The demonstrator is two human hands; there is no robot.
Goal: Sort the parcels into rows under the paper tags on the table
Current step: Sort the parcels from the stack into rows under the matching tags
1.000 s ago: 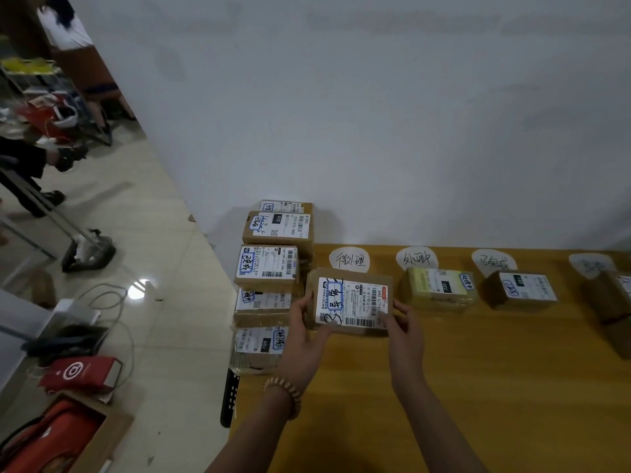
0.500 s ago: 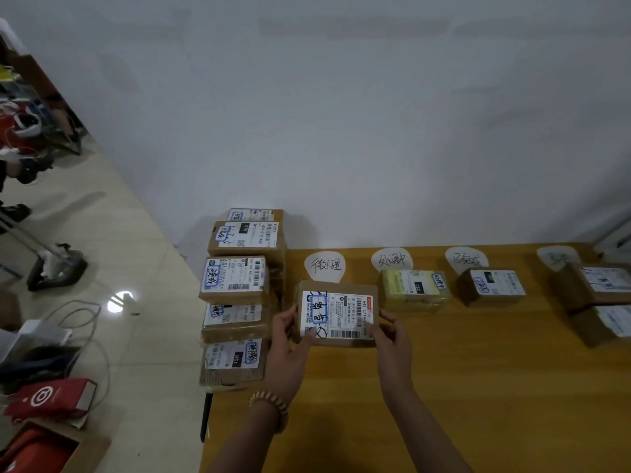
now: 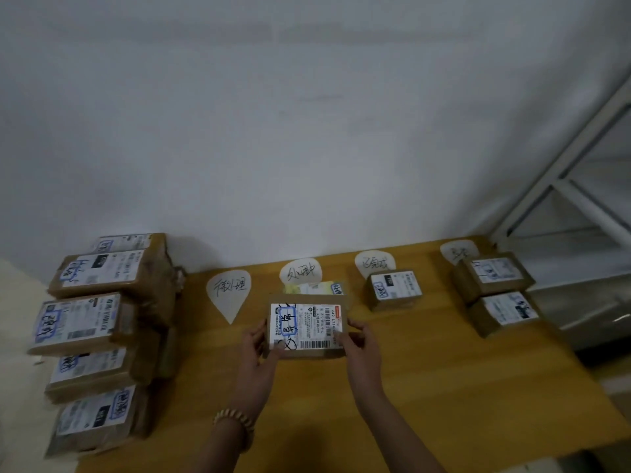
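I hold a brown parcel (image 3: 307, 325) with a white label between both hands, just in front of a yellowish parcel (image 3: 316, 288) that lies under the second paper tag (image 3: 300, 272). My left hand (image 3: 256, 349) grips its left edge and my right hand (image 3: 362, 346) its right edge. The first tag (image 3: 229, 291) has bare table below it. One parcel (image 3: 394, 289) sits under the third tag (image 3: 375, 262). Two parcels (image 3: 491, 275) (image 3: 503, 312) lie under the fourth tag (image 3: 457, 250).
A pile of several labelled parcels (image 3: 102, 336) fills the left end of the wooden table (image 3: 444, 387). A white wall runs behind the table. A white metal shelf frame (image 3: 573, 206) stands at the right end.
My hands have carried the parcel to the right, from below the first tag to below the second tag, in front of the yellowish parcel. The view has swung right.
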